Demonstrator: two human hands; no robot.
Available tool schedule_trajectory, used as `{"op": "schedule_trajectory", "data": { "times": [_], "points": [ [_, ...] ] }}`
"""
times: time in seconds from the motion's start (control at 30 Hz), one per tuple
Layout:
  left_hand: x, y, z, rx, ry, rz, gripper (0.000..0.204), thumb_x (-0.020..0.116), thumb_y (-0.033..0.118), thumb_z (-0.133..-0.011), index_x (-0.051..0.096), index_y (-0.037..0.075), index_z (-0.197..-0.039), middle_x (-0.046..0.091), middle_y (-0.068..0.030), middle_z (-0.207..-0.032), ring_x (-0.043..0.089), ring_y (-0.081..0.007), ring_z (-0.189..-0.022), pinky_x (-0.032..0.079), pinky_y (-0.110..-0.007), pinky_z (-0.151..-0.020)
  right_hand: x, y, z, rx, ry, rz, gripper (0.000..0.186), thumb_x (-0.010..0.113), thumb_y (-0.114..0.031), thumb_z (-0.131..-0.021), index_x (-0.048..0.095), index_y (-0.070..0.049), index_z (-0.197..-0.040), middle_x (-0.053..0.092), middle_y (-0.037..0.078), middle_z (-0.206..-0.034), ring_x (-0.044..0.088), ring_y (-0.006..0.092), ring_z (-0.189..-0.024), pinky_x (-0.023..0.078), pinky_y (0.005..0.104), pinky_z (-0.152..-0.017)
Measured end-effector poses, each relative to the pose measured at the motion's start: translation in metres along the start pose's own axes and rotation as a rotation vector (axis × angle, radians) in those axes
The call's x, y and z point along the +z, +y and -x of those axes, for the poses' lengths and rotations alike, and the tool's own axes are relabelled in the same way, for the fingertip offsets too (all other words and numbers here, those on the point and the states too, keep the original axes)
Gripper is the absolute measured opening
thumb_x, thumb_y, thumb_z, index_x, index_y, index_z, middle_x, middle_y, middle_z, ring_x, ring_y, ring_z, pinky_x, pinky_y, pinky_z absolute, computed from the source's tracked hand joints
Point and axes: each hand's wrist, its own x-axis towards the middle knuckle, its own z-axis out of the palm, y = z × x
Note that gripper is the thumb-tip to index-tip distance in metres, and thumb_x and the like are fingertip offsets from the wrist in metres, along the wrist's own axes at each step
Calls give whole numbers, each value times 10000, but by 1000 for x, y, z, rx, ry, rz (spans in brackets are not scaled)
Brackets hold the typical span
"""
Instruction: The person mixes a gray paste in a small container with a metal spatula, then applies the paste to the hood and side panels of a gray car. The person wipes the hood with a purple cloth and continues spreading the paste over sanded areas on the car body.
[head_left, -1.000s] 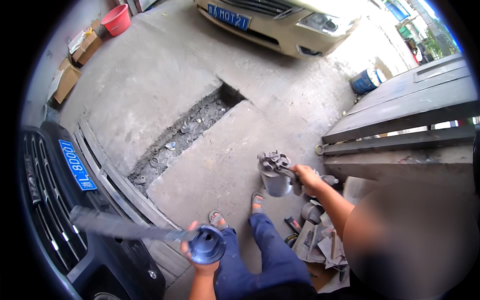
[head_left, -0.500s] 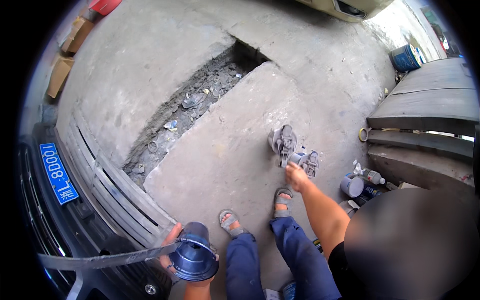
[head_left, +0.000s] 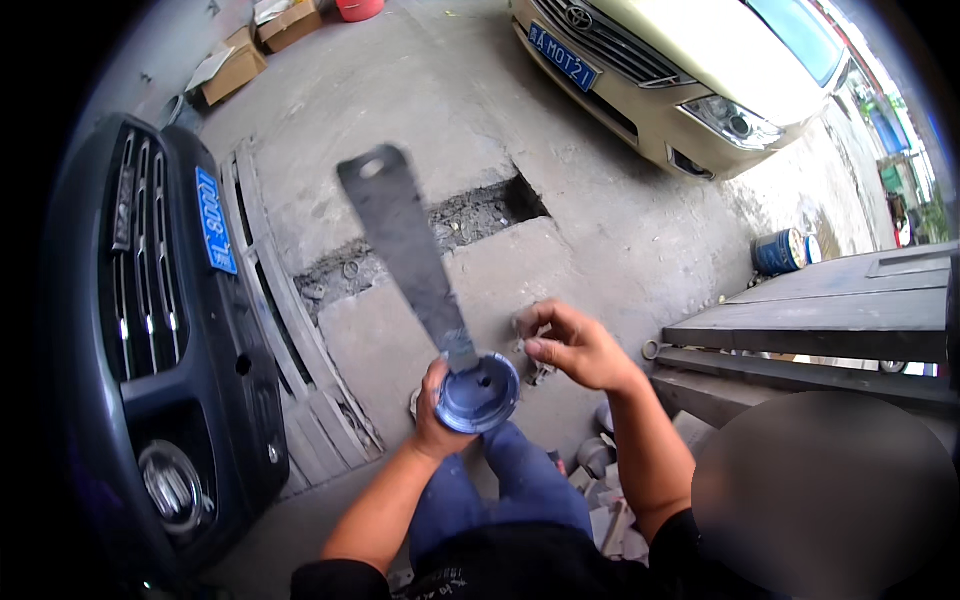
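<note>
Low in front of my body, my left hand (head_left: pixel 437 412) is closed round the side of a dark blue cup (head_left: pixel 487 408) with a small puddle of dark liquid or a hole at its bottom. A long flat grey stirring strip (head_left: pixel 405 240), wider at its far end and with a hole there, stands up out of the cup by my left thumb. To the right of the cup hovers my right hand (head_left: pixel 572 345), fingers curled and thumb drawn in; what lies at its fingertips is blurred. Behind it, spray guns (head_left: pixel 541 374) on the floor are mostly hidden.
A dark car bumper (head_left: pixel 225 400) stands at the left beside wooden slats (head_left: pixel 300 400). Ahead, a rubble-filled pit (head_left: pixel 470 218) cuts the concrete floor. A beige car (head_left: pixel 640 80) is parked beyond it. On the right are a grey bench (head_left: pixel 800 315) and a paint bucket (head_left: pixel 778 252).
My right hand has risen from the spray guns on the floor toward the cup. The cup has come nearer my middle, and the strip now points away from me. My view has tilted up.
</note>
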Motion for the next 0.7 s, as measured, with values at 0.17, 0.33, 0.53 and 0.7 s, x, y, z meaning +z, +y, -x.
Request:
{"op": "schedule_trajectory", "data": {
  "times": [0.17, 0.33, 0.53, 0.7],
  "points": [
    [5, 89, 0, 154, 93, -48, 908, 888, 177, -640, 350, 40, -1359, 572, -183, -1210, 613, -338, -1072, 493, -404, -917, 50, -159, 32, -499, -84, 577, 309, 732, -120, -835, 584, -2, -1080, 614, 116, -970, 632, 230, -899, 505, 332, -743],
    [-8, 132, 23, 57, 116, -78, 944, 909, 165, -618, 331, 58, -1356, 577, -151, -1210, 606, -273, -1105, 487, -383, -940, 97, -199, 77, -648, -93, 801, 206, 698, -82, -798, 538, -34, -919, 608, 152, -760, 613, 366, -665, 484, 417, -584],
    [-38, 152, 74, -146, 233, 95, 944, 879, 173, -648, 319, 47, -1398, 569, -168, -1226, 609, -284, -1099, 497, -397, -926, 167, -202, 113, -959, -32, 823, 238, 674, -49, -777, 545, -44, -977, 581, 130, -728, 624, 312, -637, 497, 394, -525],
    [-60, 143, 124, 53, 395, 23, 957, 898, 145, -616, 335, 22, -1380, 559, -168, -1258, 580, -306, -1154, 468, -402, -983, 190, -177, 145, -1020, -73, 963, 264, 688, -10, -744, 570, 2, -979, 621, 108, -738, 645, 304, -623, 518, 373, -530]
  ]
}}
